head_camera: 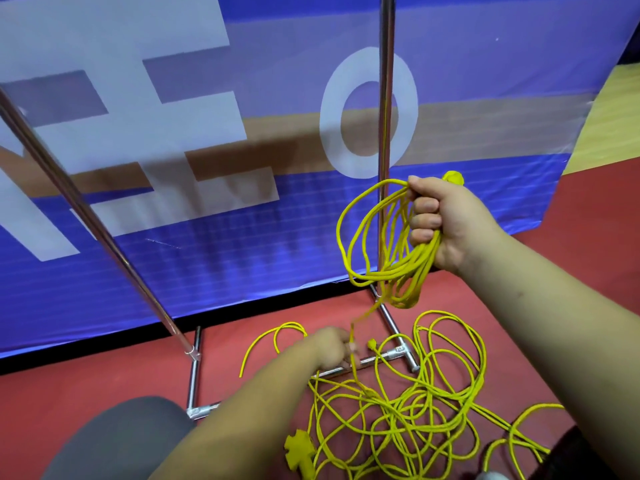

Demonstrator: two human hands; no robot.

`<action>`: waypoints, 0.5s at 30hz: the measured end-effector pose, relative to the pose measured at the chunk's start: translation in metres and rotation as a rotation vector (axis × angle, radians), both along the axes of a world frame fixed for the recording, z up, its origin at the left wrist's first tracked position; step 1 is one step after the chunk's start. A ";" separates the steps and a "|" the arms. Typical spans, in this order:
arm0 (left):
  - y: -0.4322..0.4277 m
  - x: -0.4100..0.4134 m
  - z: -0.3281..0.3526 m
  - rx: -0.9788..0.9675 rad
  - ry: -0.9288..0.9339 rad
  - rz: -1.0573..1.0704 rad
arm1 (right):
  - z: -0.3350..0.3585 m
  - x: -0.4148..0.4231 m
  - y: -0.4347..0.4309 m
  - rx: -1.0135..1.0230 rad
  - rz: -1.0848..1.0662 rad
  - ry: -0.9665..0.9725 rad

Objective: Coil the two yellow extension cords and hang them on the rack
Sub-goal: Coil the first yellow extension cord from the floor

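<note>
My right hand (446, 220) is raised in front of the rack and grips a bundle of yellow cord loops (363, 247) that hang below the fist; a yellow plug end (454, 177) pokes out above it. One strand runs down from the loops to my left hand (332, 346), which pinches it low near the floor. A tangled heap of yellow cord (415, 417) lies on the red floor across the rack's base, with a yellow socket block (301, 452) at its near edge. The chrome rack (386, 98) has two upright poles.
A blue and white banner (173, 133) stands just behind the rack. The rack's base bars (194, 375) lie on the red floor (69, 386). My knee in grey cloth (114, 441) is at the lower left. Wooden flooring shows at the far right.
</note>
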State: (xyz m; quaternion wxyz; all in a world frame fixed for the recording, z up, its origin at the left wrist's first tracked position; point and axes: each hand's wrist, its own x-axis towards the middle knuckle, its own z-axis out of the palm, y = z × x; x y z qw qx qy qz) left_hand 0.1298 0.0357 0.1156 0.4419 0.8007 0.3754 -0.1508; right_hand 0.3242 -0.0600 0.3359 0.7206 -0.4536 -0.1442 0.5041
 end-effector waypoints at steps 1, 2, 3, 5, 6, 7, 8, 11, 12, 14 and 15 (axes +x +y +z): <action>0.008 -0.002 0.005 -0.004 -0.031 0.108 | 0.000 0.002 0.001 -0.004 -0.005 -0.013; 0.015 -0.005 0.013 -0.018 -0.071 0.215 | 0.000 0.004 0.001 -0.009 -0.009 -0.030; 0.023 -0.007 0.022 -0.033 -0.122 0.313 | 0.000 0.006 0.002 -0.013 -0.014 -0.052; 0.034 -0.011 0.045 -0.070 -0.224 0.481 | -0.002 0.006 0.003 -0.015 -0.016 -0.106; 0.040 -0.012 0.057 -0.097 -0.274 0.564 | -0.002 0.005 0.004 -0.015 -0.014 -0.132; 0.045 -0.014 0.069 -0.135 -0.324 0.647 | -0.002 0.004 0.005 -0.015 -0.009 -0.157; 0.050 -0.016 0.082 -0.175 -0.364 0.718 | -0.003 0.003 0.006 -0.015 -0.003 -0.182; 0.061 -0.026 0.122 -0.321 -0.466 0.857 | -0.006 0.000 0.010 -0.017 0.013 -0.249; 0.063 -0.032 0.134 -0.373 -0.501 0.877 | -0.008 -0.002 0.012 -0.018 0.016 -0.272; 0.065 -0.044 0.159 -0.415 -0.596 0.877 | -0.011 -0.006 0.015 -0.022 0.015 -0.324; 0.066 -0.050 0.171 -0.399 -0.662 0.864 | -0.012 -0.009 0.017 -0.026 0.011 -0.355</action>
